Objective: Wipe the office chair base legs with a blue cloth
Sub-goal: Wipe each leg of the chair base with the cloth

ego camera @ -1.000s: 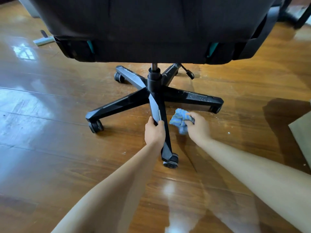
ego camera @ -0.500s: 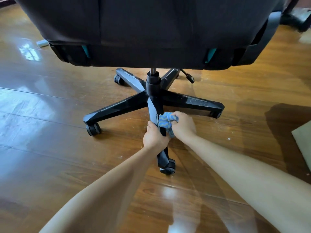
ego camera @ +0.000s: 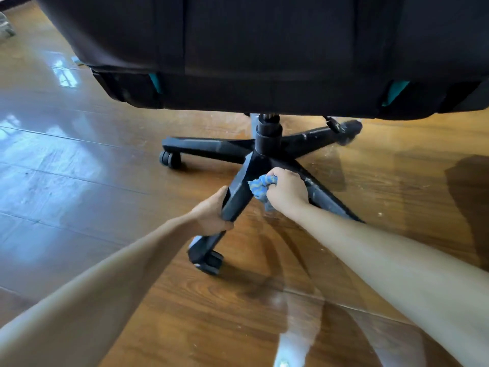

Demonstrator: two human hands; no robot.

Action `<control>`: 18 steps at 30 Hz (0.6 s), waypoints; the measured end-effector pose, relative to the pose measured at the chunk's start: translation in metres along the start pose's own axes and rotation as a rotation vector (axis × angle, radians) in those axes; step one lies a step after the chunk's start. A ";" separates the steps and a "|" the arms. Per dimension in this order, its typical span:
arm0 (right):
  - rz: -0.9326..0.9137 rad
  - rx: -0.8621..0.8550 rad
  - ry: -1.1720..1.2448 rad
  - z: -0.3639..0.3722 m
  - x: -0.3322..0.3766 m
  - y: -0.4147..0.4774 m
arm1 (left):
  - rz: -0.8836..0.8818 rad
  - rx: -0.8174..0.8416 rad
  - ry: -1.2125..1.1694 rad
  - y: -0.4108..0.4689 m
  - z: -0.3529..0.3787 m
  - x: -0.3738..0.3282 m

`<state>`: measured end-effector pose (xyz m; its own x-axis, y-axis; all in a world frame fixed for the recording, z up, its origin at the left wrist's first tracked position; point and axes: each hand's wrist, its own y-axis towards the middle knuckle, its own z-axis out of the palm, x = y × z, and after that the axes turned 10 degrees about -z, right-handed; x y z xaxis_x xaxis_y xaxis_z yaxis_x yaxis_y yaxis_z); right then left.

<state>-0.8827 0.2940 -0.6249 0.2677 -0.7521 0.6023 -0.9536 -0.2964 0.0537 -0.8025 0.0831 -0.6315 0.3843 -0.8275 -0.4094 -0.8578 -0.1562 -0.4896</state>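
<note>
Gripping the nearest leg (ego camera: 238, 192) of the black chair base (ego camera: 267, 144), the left hand (ego camera: 211, 213) wraps around that leg partway along its length, fingers curled under its left edge. The right hand (ego camera: 287, 192) is closed on one bunched blue cloth (ego camera: 260, 188), pressing it against the right side of the same leg, close to the hub. The two hands sit on opposite sides of the leg, near each other but not touching.

Four legs can be counted: the held one, one running left (ego camera: 201, 147), one toward the right foreground (ego camera: 325, 197) partly behind the right forearm, and one reaching back right (ego camera: 317, 137). Pale specks of dust mark the two right legs. Two casters show clearly: one at the end of the left leg (ego camera: 170, 159) and one under the tip of the held leg (ego camera: 209, 262); a blurred dark shape at the back-right tip cannot be made out.

One black seat (ego camera: 264, 54) with two teal accents fills the top of the view. Everything stands on a glossy wooden floor (ego camera: 105, 197). No readable writing or brand shows.
</note>
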 end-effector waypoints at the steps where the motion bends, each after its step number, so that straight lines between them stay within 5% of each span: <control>1: -0.013 0.012 0.010 0.003 0.003 -0.003 | -0.006 -0.004 0.056 0.006 -0.012 0.005; 6: -0.012 0.117 0.136 -0.002 0.027 -0.001 | -0.006 -0.424 0.429 0.022 -0.040 0.011; 12: 0.033 0.060 0.235 -0.042 0.035 0.031 | -0.068 -0.652 0.045 0.006 0.012 -0.020; 14: 0.042 0.094 0.246 -0.054 0.032 0.042 | -0.181 -0.438 -0.285 0.000 0.031 -0.027; 18: 0.053 0.075 0.136 -0.062 0.026 0.050 | -0.384 0.295 -0.920 -0.015 0.058 -0.026</control>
<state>-0.9323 0.2963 -0.5573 0.1914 -0.6824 0.7055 -0.9515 -0.3053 -0.0371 -0.7800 0.1383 -0.6582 0.8322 0.0012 -0.5545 -0.5525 -0.0814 -0.8295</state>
